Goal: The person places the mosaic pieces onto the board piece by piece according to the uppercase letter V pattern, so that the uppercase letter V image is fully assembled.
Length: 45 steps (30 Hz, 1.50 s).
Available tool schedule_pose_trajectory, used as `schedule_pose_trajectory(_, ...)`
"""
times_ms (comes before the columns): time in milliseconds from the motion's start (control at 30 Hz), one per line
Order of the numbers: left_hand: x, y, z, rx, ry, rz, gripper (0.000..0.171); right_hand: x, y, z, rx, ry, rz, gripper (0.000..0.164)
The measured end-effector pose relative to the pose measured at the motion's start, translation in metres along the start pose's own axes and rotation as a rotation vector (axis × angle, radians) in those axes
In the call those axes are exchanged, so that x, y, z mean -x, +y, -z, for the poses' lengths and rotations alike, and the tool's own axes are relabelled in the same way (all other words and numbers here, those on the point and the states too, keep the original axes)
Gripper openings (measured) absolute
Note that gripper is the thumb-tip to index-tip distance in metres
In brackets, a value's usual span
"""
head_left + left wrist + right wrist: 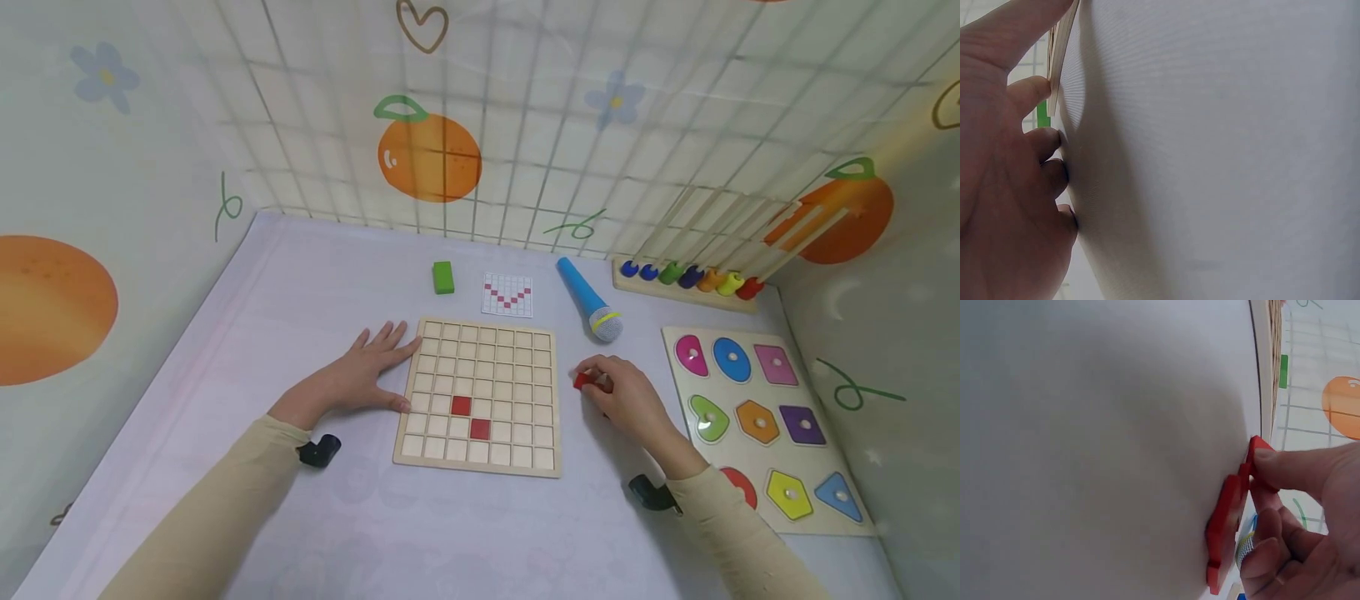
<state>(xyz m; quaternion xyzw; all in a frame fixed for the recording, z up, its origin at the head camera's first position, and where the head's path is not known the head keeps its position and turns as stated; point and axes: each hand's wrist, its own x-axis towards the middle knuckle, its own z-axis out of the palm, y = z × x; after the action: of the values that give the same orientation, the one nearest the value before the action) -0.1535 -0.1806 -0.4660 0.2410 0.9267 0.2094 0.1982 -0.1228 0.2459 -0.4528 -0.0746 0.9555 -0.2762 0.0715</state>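
A wooden grid board (483,397) lies flat in the middle of the table, with two red square tiles in its cells, one tile (461,406) up and left of the other (480,429). My left hand (358,375) is spread at the board's left edge, thumb and index finger touching the frame. Right of the board, my right hand (621,392) pinches a red tile (1261,449) between thumb and fingers. Several more red tiles (1224,528) lie on the table beneath that hand in the right wrist view; in the head view the hand mostly hides them.
Behind the board are a green block (443,277), a pattern card (507,295) with a red V and a blue toy microphone (581,287). A bead rack (686,287) stands at the back right. A shape puzzle board (738,392) lies right of my right hand.
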Motion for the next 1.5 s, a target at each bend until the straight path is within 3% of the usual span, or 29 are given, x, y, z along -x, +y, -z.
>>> schedule_pose_trajectory(333, 0.000, 0.001, 0.000, 0.003, 0.004, -0.003, 0.113, -0.001, 0.003, 0.001, 0.042, -0.019, 0.046, 0.027)
schedule_pose_trajectory(600, 0.001, 0.002, 0.001, 0.004, 0.000, 0.001, 0.112, 0.001, 0.001, 0.002, -0.014, -0.011, 0.026, 0.029)
schedule_pose_trajectory(933, 0.000, 0.001, 0.000, -0.006, -0.001, 0.002, 0.112, 0.001, -0.009, 0.002, -0.070, 0.023, 0.077, 0.028)
schedule_pose_trajectory(1500, 0.000, 0.001, 0.000, 0.000, -0.004, 0.006, 0.112, -0.003, -0.034, -0.009, -0.143, -0.001, 0.132, 0.025)
